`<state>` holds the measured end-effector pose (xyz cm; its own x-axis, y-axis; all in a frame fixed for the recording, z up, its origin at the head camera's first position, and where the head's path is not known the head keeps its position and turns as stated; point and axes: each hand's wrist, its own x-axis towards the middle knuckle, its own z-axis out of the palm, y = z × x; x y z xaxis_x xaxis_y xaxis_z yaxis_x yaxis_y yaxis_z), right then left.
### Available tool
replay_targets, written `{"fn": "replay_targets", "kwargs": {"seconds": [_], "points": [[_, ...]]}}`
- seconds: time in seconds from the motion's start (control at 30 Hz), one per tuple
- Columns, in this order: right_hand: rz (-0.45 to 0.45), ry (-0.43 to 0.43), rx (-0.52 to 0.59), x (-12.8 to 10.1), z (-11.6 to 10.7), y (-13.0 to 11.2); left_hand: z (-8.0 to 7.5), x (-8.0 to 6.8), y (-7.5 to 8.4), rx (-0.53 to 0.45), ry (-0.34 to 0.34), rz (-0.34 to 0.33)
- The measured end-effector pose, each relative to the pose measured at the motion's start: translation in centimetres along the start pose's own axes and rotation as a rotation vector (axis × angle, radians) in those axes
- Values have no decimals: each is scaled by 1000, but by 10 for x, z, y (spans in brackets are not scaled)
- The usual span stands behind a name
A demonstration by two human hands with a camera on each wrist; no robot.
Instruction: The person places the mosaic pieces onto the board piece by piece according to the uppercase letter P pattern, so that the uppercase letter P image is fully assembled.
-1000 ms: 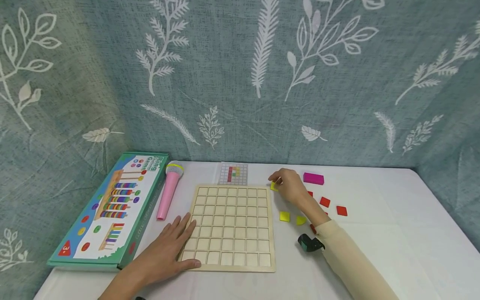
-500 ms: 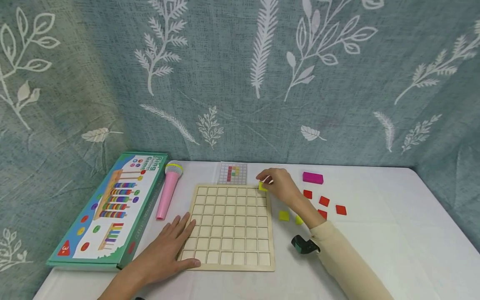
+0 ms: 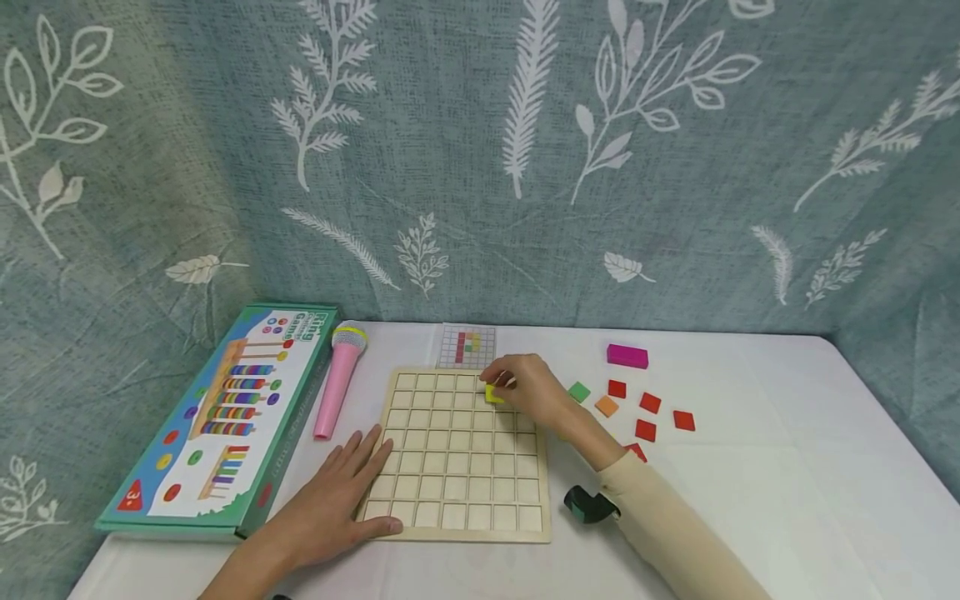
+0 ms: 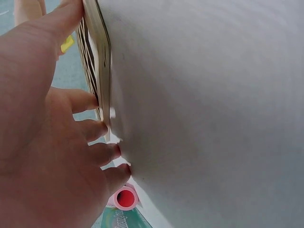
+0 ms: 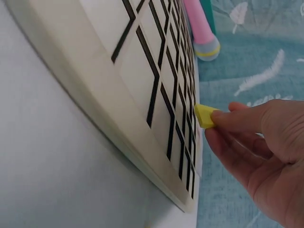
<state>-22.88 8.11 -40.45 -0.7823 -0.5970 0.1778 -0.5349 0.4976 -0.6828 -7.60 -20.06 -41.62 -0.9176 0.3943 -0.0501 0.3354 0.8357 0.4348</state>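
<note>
Right hand pinching a yellow tile over the grid board, left hand lying flat on the board's corner.

The right hand (image 3: 534, 392) is pinching a small yellow tile (image 3: 494, 394) between thumb and fingertips, holding it over the far rows of the wooden grid board (image 3: 459, 492); the wrist view shows the tile just above a cell. The left hand (image 3: 330, 500) is resting with fingers spread and straight, pressing on the board's near left corner and the white table (image 3: 787, 500). Red tiles (image 3: 649, 403) are lying near the right forearm, and a pink toy microphone (image 3: 337, 379) is lying left of the board.
</note>
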Motion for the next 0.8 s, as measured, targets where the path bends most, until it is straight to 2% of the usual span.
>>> {"fn": "replay_targets", "kwargs": {"seconds": [0.23, 0.47, 0.8], "points": [[18, -10, 0, 2, 9, -1, 0, 0, 1, -29, -13, -30], [56, -14, -16, 2, 17, -7, 1, 0, 0, -21, -1, -12], [88, -1, -30, 3, 22, -9, 1, 0, 1, -29, 3, -20]]}}
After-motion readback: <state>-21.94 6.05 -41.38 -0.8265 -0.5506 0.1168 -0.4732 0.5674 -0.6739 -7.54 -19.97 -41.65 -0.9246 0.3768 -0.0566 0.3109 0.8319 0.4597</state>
